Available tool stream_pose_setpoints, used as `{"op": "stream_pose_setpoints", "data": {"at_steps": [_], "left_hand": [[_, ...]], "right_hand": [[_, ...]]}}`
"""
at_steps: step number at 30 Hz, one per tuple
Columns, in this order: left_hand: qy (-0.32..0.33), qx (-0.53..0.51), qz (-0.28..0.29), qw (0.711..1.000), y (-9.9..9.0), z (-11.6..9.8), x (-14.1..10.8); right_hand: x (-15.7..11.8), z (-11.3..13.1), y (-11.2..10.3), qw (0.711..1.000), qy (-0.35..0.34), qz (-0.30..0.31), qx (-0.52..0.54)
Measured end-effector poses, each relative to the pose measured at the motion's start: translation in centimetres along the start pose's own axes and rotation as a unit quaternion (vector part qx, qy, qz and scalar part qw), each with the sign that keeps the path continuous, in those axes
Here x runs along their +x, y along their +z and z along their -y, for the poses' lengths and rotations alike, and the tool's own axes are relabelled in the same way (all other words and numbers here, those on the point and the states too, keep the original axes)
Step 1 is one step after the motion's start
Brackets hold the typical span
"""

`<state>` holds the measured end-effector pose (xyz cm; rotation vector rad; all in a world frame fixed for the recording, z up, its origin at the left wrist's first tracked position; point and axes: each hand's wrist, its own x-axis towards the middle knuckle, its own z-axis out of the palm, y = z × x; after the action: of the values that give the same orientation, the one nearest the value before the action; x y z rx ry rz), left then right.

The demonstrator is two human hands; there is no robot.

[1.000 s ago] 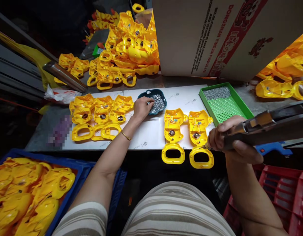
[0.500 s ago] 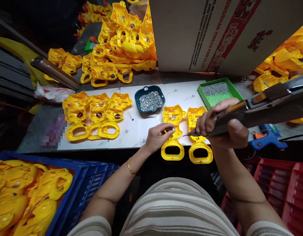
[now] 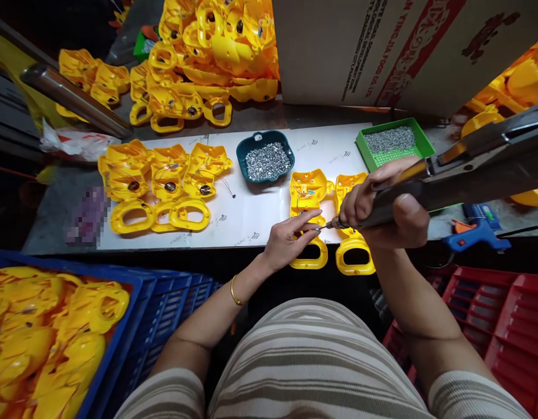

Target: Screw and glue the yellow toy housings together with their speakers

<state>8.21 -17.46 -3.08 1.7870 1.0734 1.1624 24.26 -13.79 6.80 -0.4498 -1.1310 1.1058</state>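
My right hand (image 3: 382,206) is wrapped round a dark power screwdriver (image 3: 456,180), its thin bit pointing left. The bit's tip meets the fingertips of my left hand (image 3: 292,235), which are pinched together; whatever small thing they hold is too small to make out. Just under these fingers lies a yellow plastic toy half (image 3: 306,186) with wires inside and a ring-shaped handle toward me. A second yellow toy half (image 3: 355,259) lies to its right, partly hidden by my right hand and the tool.
A dark green tray (image 3: 266,160) of small metal screws stands behind my hands, a green basket (image 3: 397,145) of screws farther right. Yellow halves (image 3: 164,186) lie at left. A blue glue gun (image 3: 478,233), carton (image 3: 360,52), blue crate (image 3: 164,314) and red crate (image 3: 491,320) surround me.
The screwdriver has moved left, so its bit tip now meets my left fingertips. My left hand has shifted slightly right. The whole view has tilted down a little.
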Motion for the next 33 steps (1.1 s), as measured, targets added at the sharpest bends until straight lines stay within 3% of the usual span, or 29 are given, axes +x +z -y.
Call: {"op": "stream_pose_setpoints", "data": {"at_steps": [11, 16, 19, 21, 24, 28, 33], "left_hand": [[0.002, 0.024, 0.029, 0.999, 0.2, 0.1, 0.0], [0.032, 0.047, 0.036, 0.998, 0.2, -0.4, 0.3], [0.063, 0.114, 0.023, 0.991, -0.3, -0.7, 0.4], [0.077, 0.198, -0.024, 0.977, -0.7, -0.6, 0.2], [0.044, 0.29, -0.077, 0.953, -0.9, -0.2, -0.7], [-0.011, 0.32, -0.051, 0.946, -0.2, 0.5, -1.8], [-0.032, 0.326, -0.043, 0.944, 0.4, 0.7, -2.1]], "right_hand": [[-0.1, -0.6, -0.6, 0.999, 0.011, 0.044, 0.005], [-0.2, -0.6, -0.3, 1.0, 0.01, 0.024, 0.012], [0.1, -0.7, -0.1, 1.0, 0.005, 0.002, 0.003], [0.4, -1.0, -0.2, 1.0, 0.009, -0.005, -0.003], [0.6, -2.1, -0.4, 1.0, -0.001, -0.018, -0.014], [0.1, -4.2, -1.0, 1.0, -0.011, 0.006, -0.028], [-0.3, -6.3, -1.6, 0.998, -0.029, 0.057, -0.021]]}}
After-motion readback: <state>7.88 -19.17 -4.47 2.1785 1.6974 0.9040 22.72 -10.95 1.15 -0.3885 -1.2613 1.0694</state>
